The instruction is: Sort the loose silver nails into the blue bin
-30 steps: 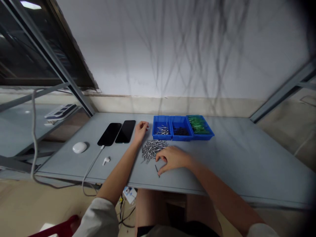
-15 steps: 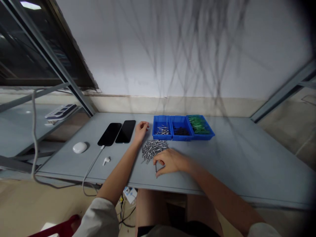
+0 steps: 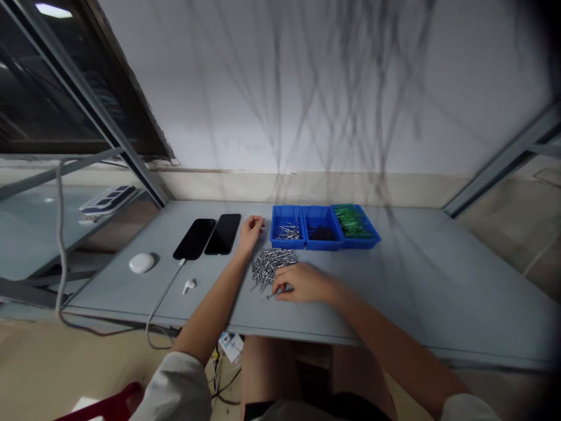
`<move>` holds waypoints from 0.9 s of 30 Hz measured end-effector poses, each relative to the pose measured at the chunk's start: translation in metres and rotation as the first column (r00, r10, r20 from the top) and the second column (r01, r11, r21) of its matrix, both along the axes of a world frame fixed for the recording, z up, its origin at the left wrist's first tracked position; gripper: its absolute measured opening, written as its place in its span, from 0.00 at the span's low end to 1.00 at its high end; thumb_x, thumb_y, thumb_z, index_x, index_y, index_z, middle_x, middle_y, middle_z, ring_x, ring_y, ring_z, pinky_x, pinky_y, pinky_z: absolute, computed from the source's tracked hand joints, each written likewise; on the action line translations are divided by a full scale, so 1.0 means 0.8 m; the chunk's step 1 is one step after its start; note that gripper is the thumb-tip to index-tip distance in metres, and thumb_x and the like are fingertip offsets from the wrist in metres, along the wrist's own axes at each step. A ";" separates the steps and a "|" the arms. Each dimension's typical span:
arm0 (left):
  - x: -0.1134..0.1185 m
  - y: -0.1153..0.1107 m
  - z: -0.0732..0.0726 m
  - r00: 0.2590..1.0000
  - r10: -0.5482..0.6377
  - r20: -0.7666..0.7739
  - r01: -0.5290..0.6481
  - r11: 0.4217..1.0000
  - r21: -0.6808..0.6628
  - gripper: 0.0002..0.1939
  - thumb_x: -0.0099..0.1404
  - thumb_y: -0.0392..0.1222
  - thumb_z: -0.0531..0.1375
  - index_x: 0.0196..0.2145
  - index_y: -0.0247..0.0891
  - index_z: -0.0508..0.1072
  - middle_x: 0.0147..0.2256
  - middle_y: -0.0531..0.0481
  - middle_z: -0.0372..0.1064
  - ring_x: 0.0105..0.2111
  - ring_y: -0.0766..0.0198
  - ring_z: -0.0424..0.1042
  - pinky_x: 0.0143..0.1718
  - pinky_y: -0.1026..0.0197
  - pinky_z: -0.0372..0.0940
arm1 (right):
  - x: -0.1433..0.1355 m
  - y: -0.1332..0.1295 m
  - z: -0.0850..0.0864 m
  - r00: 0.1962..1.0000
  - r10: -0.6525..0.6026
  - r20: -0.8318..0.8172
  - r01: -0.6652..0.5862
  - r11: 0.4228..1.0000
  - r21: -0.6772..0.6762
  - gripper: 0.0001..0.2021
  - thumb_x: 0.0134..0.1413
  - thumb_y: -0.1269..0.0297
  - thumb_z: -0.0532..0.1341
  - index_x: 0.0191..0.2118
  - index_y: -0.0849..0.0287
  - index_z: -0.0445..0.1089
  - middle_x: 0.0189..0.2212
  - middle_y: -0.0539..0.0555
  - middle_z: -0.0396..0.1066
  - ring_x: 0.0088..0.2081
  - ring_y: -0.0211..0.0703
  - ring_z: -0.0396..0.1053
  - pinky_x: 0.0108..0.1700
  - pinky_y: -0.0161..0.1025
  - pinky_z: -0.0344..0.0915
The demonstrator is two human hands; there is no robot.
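Note:
My right hand (image 3: 302, 282) is closed in a pinch on a slim silver metal pin (image 3: 269, 296), which sticks out to the left past the fingertips, low over the desk. Just behind the hand lies a loose pile of similar metal pins (image 3: 265, 266). My left hand (image 3: 250, 231) rests on the desk beyond the pile, fingers curled together; whatever they hold, if anything, is too small to make out. To its right stands a blue tray (image 3: 287, 244) with silver pieces inside. Beside it are a blue tray (image 3: 322, 245) of small dark pieces and one with green plastic pieces (image 3: 352, 221).
Left of my left hand lie two black phones, one (image 3: 223, 234) near it and one (image 3: 194, 238) with a white cable (image 3: 164, 292) plugged in. A white earbud (image 3: 189, 285) and its case (image 3: 141, 262) sit farther left. The desk's front edge (image 3: 307, 336) runs above my legs.
The pin in my right hand has turned from pointing nearly upright to lying almost level towards the left. My right thumb has drawn in closer to the fingers. My left hand stays put.

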State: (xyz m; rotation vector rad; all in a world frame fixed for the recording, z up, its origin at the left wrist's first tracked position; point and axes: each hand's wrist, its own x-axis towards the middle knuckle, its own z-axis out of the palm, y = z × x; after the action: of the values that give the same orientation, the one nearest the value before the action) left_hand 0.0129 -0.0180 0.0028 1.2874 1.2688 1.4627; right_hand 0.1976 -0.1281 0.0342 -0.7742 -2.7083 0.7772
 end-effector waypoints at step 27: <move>0.001 -0.007 0.005 1.000 0.001 -0.012 -0.001 1.000 0.005 0.11 0.55 0.48 0.61 0.27 0.36 0.70 0.23 0.53 0.65 0.21 0.69 0.61 0.25 0.65 0.58 | 0.022 0.032 0.018 0.608 -0.592 -0.529 0.067 0.703 -0.708 0.16 0.45 0.51 0.65 0.31 0.59 0.67 0.27 0.50 0.73 0.14 0.29 0.57 0.17 0.31 0.52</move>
State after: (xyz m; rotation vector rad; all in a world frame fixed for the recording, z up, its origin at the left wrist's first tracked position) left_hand 0.0136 -0.0238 0.0068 1.3008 1.2742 1.4620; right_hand 0.2154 -0.1028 0.0485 -0.8348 -1.4652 1.5231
